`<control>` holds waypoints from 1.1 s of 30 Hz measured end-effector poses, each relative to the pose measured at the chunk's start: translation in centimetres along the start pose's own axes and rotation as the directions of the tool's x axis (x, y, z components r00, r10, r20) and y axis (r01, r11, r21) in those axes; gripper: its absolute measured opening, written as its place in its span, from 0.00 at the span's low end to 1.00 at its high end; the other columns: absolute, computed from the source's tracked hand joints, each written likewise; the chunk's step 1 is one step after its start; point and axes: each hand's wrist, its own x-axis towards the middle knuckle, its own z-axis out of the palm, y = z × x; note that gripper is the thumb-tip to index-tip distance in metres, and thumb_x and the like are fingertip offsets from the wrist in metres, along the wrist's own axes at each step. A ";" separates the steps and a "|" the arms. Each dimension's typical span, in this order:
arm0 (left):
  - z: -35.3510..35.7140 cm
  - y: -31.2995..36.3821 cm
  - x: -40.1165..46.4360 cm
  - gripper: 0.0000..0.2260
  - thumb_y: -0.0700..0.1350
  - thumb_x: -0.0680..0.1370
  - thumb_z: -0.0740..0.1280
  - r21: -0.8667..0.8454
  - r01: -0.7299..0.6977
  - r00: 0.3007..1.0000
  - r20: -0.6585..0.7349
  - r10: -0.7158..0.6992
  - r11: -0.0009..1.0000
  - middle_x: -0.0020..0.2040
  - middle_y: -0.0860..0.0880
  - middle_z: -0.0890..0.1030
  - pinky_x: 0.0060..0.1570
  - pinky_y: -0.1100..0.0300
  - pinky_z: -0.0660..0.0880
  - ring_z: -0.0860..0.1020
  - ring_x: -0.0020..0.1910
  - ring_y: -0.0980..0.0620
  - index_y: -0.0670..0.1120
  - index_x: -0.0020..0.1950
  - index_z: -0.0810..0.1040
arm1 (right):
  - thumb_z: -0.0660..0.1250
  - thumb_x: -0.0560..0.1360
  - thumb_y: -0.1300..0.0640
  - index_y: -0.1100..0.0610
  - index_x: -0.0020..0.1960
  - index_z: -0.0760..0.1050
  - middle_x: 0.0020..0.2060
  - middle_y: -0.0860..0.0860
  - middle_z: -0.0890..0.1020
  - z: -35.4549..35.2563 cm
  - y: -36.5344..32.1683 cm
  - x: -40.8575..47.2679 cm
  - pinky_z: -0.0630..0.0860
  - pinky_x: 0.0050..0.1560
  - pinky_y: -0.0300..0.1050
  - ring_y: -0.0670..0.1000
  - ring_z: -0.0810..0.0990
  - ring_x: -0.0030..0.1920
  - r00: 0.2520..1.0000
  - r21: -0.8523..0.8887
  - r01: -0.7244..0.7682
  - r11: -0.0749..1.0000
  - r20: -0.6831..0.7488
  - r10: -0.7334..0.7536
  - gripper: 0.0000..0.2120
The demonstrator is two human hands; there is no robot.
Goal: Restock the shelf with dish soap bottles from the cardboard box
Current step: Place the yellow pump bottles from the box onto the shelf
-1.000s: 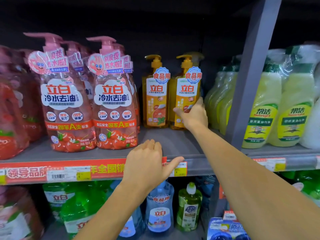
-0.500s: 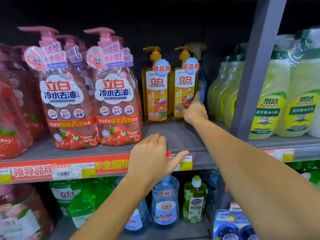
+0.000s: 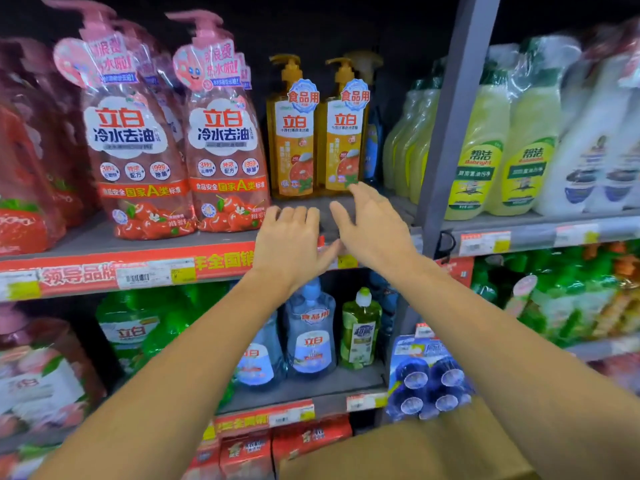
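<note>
Two orange dish soap pump bottles stand side by side at the back of the grey shelf (image 3: 221,237), the left one (image 3: 292,147) and the right one (image 3: 344,143). My right hand (image 3: 370,223) hovers just in front of and below the right bottle, fingers spread, holding nothing. My left hand (image 3: 291,244) rests on the shelf's front edge, fingers bent over the lip. A brown cardboard box (image 3: 398,452) shows at the bottom of the view below my arms.
Large pink pump bottles (image 3: 225,143) stand to the left of the orange ones. A grey upright post (image 3: 453,126) divides the shelf from yellow-green spray bottles (image 3: 485,150) on the right. Green and clear bottles (image 3: 311,334) fill the shelf below.
My right hand has let go of the right orange bottle and drawn back toward the shelf's front, fingers now spread. The left hand stays on the edge. The view has moved closer.
</note>
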 end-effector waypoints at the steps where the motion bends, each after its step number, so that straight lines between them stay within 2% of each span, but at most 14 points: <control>1: 0.0 0.1 -0.2 0.27 0.64 0.77 0.52 0.003 -0.009 1.000 0.013 0.009 1.000 0.44 0.42 0.81 0.51 0.48 0.70 0.79 0.45 0.41 0.41 0.48 0.76 | 0.58 0.84 0.46 0.60 0.78 0.62 0.77 0.56 0.65 -0.3 0.4 -1.3 0.59 0.75 0.49 0.55 0.61 0.78 1.000 -0.001 -0.009 1.000 -0.002 0.009 0.27; 3: 0.1 0.2 -0.7 0.29 0.62 0.80 0.50 0.014 -0.028 1.000 0.008 0.028 1.000 0.57 0.39 0.80 0.59 0.44 0.68 0.77 0.57 0.40 0.39 0.57 0.76 | 0.57 0.84 0.48 0.60 0.79 0.60 0.79 0.56 0.61 -0.6 1.1 -4.1 0.54 0.76 0.44 0.53 0.57 0.79 1.000 -0.024 0.004 1.000 -0.024 -0.004 0.28; 6: 0.7 1.4 -3.1 0.28 0.54 0.82 0.53 0.013 -0.085 0.994 -0.067 0.086 0.996 0.75 0.37 0.66 0.72 0.37 0.59 0.65 0.75 0.41 0.36 0.75 0.65 | 0.59 0.84 0.49 0.62 0.78 0.62 0.79 0.57 0.61 0.2 2.7 -8.7 0.53 0.76 0.41 0.54 0.58 0.79 0.996 -0.072 0.040 0.997 -0.080 -0.046 0.27; 9: 2.3 4.4 -8.3 0.28 0.50 0.82 0.55 -0.040 -0.174 0.984 -0.051 0.171 0.984 0.79 0.38 0.57 0.74 0.34 0.52 0.55 0.79 0.41 0.36 0.78 0.57 | 0.58 0.81 0.49 0.66 0.74 0.68 0.75 0.61 0.67 3.3 4.9 -14.8 0.60 0.75 0.48 0.60 0.65 0.76 0.989 -0.076 0.004 0.997 -0.147 -0.015 0.27; 12: 4.6 8.2 -16.1 0.29 0.51 0.81 0.55 -0.139 -0.163 0.980 0.092 0.177 0.977 0.79 0.39 0.58 0.74 0.35 0.53 0.57 0.79 0.43 0.37 0.78 0.58 | 0.57 0.79 0.48 0.67 0.72 0.70 0.73 0.63 0.71 7.2 7.4 -23.0 0.68 0.72 0.55 0.63 0.70 0.73 0.994 -0.087 -0.106 0.991 -0.014 0.105 0.29; 14: 6.0 10.9 -21.7 0.29 0.52 0.80 0.54 -0.186 -0.118 0.951 0.261 0.165 0.975 0.78 0.40 0.61 0.74 0.36 0.54 0.60 0.78 0.43 0.37 0.77 0.61 | 0.56 0.77 0.48 0.68 0.69 0.72 0.69 0.66 0.74 9.8 9.4 -28.8 0.73 0.67 0.59 0.66 0.74 0.69 0.969 -0.128 -0.191 0.973 0.131 0.208 0.30; 16: 6.7 13.3 -27.5 0.29 0.52 0.78 0.57 -0.203 -0.063 0.881 0.449 0.150 0.977 0.77 0.39 0.64 0.73 0.37 0.57 0.63 0.76 0.43 0.37 0.76 0.65 | 0.57 0.74 0.49 0.69 0.68 0.73 0.67 0.67 0.75 11.7 11.3 -34.2 0.74 0.65 0.62 0.67 0.76 0.67 0.912 -0.208 -0.248 0.946 0.279 0.301 0.30; 17: 7.0 14.4 -30.3 0.29 0.52 0.77 0.59 -0.210 -0.023 0.831 0.540 0.136 0.978 0.76 0.39 0.66 0.71 0.38 0.60 0.65 0.75 0.43 0.37 0.75 0.66 | 0.58 0.75 0.50 0.68 0.71 0.70 0.70 0.66 0.73 12.4 12.2 -36.8 0.71 0.69 0.62 0.66 0.73 0.70 0.864 -0.270 -0.270 0.924 0.356 0.356 0.30; 19: 7.0 16.5 -35.4 0.29 0.53 0.76 0.59 -0.224 0.049 0.724 0.679 0.120 0.973 0.73 0.38 0.70 0.69 0.39 0.66 0.69 0.73 0.42 0.37 0.72 0.70 | 0.61 0.79 0.49 0.63 0.78 0.59 0.78 0.61 0.62 13.2 13.7 -41.8 0.56 0.77 0.57 0.60 0.59 0.79 0.712 -0.384 -0.303 0.872 0.517 0.475 0.32; 21: 6.3 18.5 -39.1 0.28 0.53 0.78 0.56 -0.221 0.090 0.633 0.766 0.115 0.971 0.74 0.39 0.68 0.70 0.42 0.65 0.67 0.74 0.42 0.38 0.73 0.69 | 0.57 0.81 0.47 0.60 0.80 0.54 0.80 0.58 0.57 13.8 15.1 -46.1 0.51 0.78 0.55 0.58 0.54 0.80 0.612 -0.435 -0.333 0.836 0.575 0.543 0.32; 24: 5.4 21.3 -43.0 0.30 0.55 0.82 0.54 -0.197 0.133 0.455 0.883 0.117 0.971 0.79 0.42 0.58 0.73 0.45 0.56 0.58 0.78 0.45 0.40 0.80 0.54 | 0.53 0.83 0.46 0.62 0.79 0.55 0.78 0.60 0.60 14.5 16.4 -50.6 0.54 0.78 0.55 0.59 0.56 0.79 0.504 -0.488 -0.285 0.825 0.656 0.562 0.30; 26: 5.0 22.9 -44.8 0.29 0.54 0.83 0.53 -0.183 0.188 0.348 0.931 0.109 0.965 0.80 0.43 0.56 0.73 0.47 0.58 0.58 0.77 0.45 0.41 0.80 0.51 | 0.54 0.82 0.46 0.61 0.78 0.56 0.76 0.60 0.62 15.1 16.7 -52.2 0.57 0.76 0.54 0.60 0.60 0.77 0.452 -0.502 -0.237 0.832 0.701 0.552 0.29; 30: 5.1 25.9 -47.6 0.28 0.54 0.83 0.54 -0.142 0.242 0.206 0.974 0.092 0.960 0.79 0.44 0.58 0.70 0.48 0.63 0.62 0.75 0.44 0.43 0.80 0.53 | 0.56 0.82 0.46 0.61 0.78 0.57 0.74 0.60 0.66 16.5 17.2 -54.2 0.63 0.73 0.55 0.60 0.65 0.74 0.376 -0.459 -0.190 0.868 0.783 0.497 0.30; 33: 5.5 27.5 -48.9 0.25 0.53 0.82 0.56 -0.132 0.315 0.154 0.984 0.087 0.940 0.76 0.45 0.65 0.67 0.49 0.68 0.66 0.72 0.45 0.45 0.77 0.60 | 0.57 0.81 0.47 0.61 0.77 0.59 0.72 0.60 0.68 18.4 18.0 -55.4 0.68 0.69 0.55 0.60 0.67 0.72 0.327 -0.425 -0.152 0.892 0.830 0.451 0.29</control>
